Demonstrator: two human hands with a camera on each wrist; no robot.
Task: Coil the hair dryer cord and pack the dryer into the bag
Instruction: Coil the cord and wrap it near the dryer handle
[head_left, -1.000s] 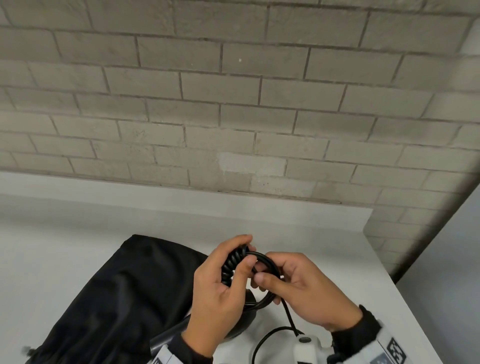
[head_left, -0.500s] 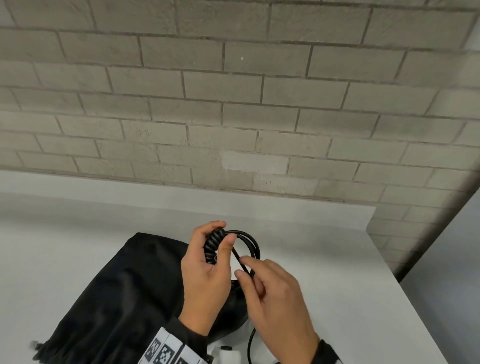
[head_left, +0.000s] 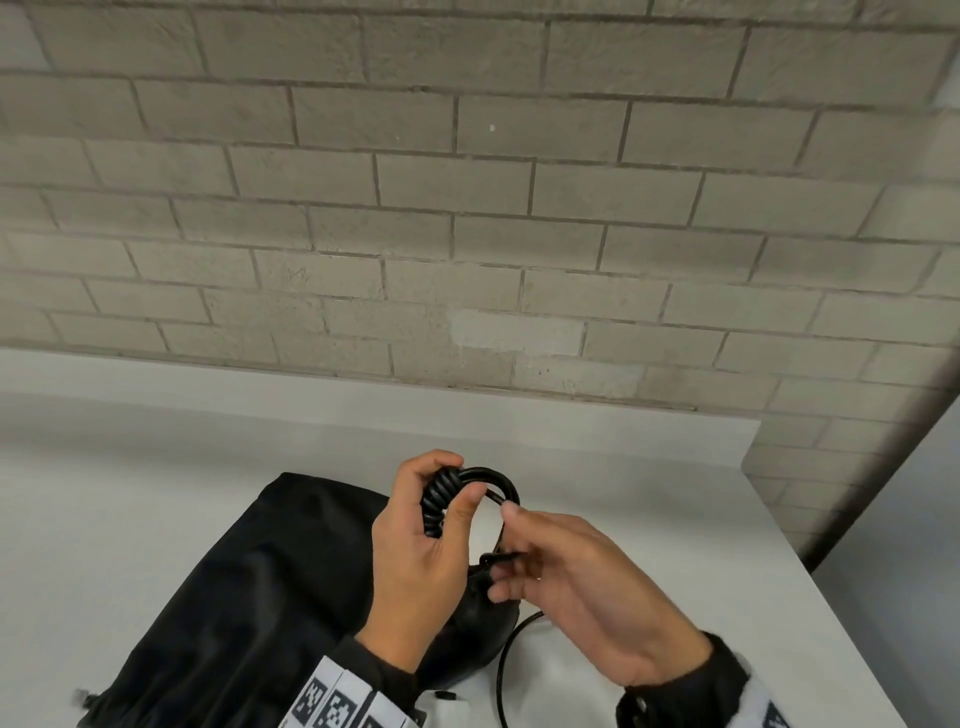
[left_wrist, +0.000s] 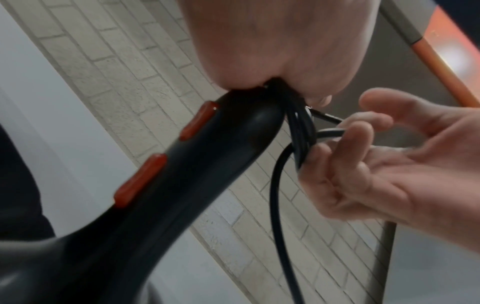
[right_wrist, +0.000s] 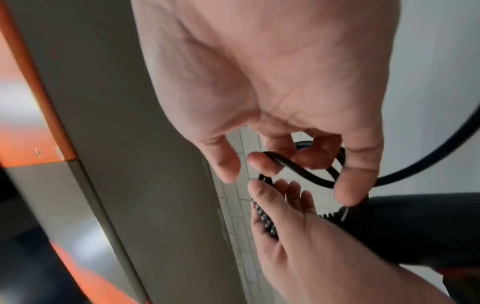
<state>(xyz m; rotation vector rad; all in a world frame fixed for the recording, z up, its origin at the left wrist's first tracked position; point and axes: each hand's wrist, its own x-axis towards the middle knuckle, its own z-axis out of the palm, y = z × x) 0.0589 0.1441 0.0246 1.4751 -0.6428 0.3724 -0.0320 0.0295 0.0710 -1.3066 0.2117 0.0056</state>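
From my remote seat, much of the dryer is lost under the left hand in the head view, only a dark glossy bulge showing below the palm, and the cord runs off the bottom edge so its plug end is out of sight. The left wrist view shows more: a smooth black handle with two raised orange-red buttons, its body cut off at the lower left and blurred. My left hand's fingers and thumb are curled round a bundle of cord loops, ribbed and bead-like where they stack against the palm and smooth where a single round loop arcs out to the right. My right hand has its fingers bent loosely about a strand; in the right wrist view the thumb and fingertips seem to pinch the smooth black cord, though blur keeps me from being sure how firm that hold is. The bundle and dryer are held just above the white table, over the right edge of the bag, a matte black fabric sack lying flat and creased, its lower left corner cut off by the frame. Behind the table stands a rough grey brick wall. Black sleeves with checkered marker bands cover both wrists, partly out of frame.
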